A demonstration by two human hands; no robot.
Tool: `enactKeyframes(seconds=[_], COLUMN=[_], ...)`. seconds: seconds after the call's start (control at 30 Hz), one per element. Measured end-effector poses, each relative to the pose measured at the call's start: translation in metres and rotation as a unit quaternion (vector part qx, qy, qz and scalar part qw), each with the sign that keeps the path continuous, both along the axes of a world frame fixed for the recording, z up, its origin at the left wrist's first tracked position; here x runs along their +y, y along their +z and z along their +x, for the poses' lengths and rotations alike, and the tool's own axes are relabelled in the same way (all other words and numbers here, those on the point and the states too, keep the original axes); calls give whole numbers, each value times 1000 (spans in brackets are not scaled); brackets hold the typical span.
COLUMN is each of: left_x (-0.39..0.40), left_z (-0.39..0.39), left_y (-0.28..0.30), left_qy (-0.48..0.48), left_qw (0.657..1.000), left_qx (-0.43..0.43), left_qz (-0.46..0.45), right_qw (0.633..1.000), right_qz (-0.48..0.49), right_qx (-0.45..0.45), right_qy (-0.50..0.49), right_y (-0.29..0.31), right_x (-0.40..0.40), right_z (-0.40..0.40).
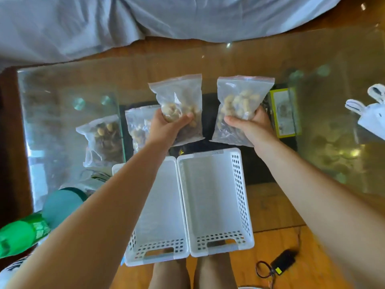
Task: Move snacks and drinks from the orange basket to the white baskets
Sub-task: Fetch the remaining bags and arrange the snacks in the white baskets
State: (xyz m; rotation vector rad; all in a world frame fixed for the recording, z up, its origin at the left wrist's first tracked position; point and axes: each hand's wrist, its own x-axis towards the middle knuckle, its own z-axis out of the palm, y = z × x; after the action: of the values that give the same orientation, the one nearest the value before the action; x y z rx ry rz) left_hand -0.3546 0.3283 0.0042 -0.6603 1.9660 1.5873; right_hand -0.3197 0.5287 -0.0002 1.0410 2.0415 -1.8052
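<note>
Your left hand (pixel 169 126) holds one clear zip bag of nuts (pixel 180 105) and your right hand (pixel 251 127) another (pixel 239 107), side by side above the glass counter (pixel 62 84), behind the two white perforated plastic baskets (pixel 216 201). Two more clear zip bags (pixel 104 140) lie on the counter to the left. A green plastic bottle (pixel 23 234) lies nearer you at far left.

A glass-topped counter (pixel 62 84) with rounded metal fittings beneath the pane is set over a warm wooden floor (pixel 277 215), whose planks are seen through the glass. A grey fabric cover (pixel 145 17), creased and draped, is spread across the far side of the view. Daylight is reflected in pale patches on the left of the glass. A small black device (pixel 283 260) with a yellow label and thin wires is laid on the floor.
</note>
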Motion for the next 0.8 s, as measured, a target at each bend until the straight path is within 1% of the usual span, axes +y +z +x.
enactKeyframes(seconds=[0.17,0.27,0.47,0.6,0.73,0.8], left_x=[4,5,11,14,18,19], left_z=[-5,-4,3,4,4,2], left_y=[-46,-62,-76,-81,-76,-73], left_qy=[-31,-49,-71,-82,-87,-106], left_qw=[997,993,984,978,978,972], left_qx=[-37,-66,-124,-129,-115,-119], left_qz=[-58,-80,-105,-141,-151,-175], right_qw=[997,995,990,987,983,982], right_qz=[10,11,6,18,23,27], right_qx=[-66,-95,-127,-144,-155,-158], right_qy=[26,37,59,75,93,102], right_y=[-50,-67,-77,-81,-83,-84], right_x=[6,7,7,8,8,8], right_z=[-11,-11,-9,-8,-9,-9])
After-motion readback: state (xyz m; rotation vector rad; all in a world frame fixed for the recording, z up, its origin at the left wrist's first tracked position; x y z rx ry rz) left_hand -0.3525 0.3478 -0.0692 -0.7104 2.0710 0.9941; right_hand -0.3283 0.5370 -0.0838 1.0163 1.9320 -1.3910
